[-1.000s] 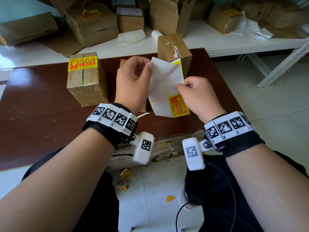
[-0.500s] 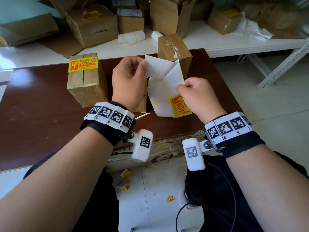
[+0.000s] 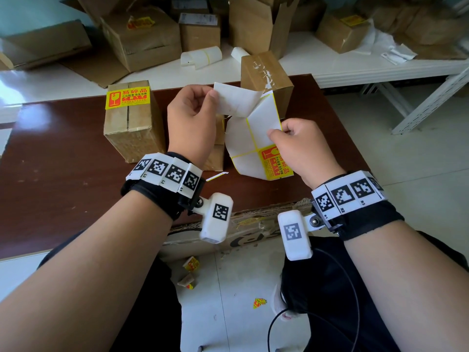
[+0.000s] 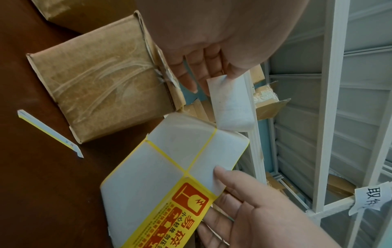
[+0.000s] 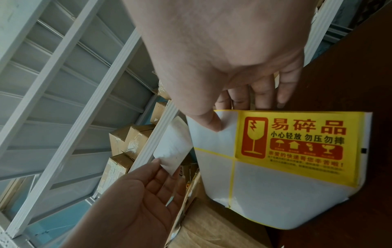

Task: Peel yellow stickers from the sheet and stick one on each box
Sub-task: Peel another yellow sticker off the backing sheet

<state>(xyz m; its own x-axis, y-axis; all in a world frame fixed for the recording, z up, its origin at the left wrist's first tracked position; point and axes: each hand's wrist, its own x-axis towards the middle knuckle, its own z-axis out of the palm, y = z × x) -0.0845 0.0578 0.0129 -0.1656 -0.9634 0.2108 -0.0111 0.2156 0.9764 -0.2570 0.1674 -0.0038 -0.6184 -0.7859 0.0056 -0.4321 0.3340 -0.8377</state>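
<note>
My left hand (image 3: 215,97) pinches a peeled sticker (image 3: 236,100), white back toward me, curling up off the sheet's top. My right hand (image 3: 272,133) pinches the white backing sheet (image 3: 251,138) by its right edge, thumb on top. One yellow sticker (image 3: 276,163) remains on the sheet's near corner. In the left wrist view the sticker (image 4: 231,102) hangs from my fingertips (image 4: 222,78) above the sheet (image 4: 174,167). The left box (image 3: 129,123) carries a yellow sticker (image 3: 128,97). The far box (image 3: 266,77) shows none. A third box (image 3: 215,153) is mostly hidden behind my left hand.
All three boxes stand on a dark brown table (image 3: 50,174), where a thin paper strip (image 3: 217,176) lies near my left wrist. Behind is a white shelf (image 3: 355,69) piled with cartons and label rolls (image 3: 200,55). Sticker scraps (image 3: 191,264) litter the floor.
My left hand has pulled the sticker up and to the left, peeling it further off the sheet. The right hand has kept its hold on the sheet, almost still.
</note>
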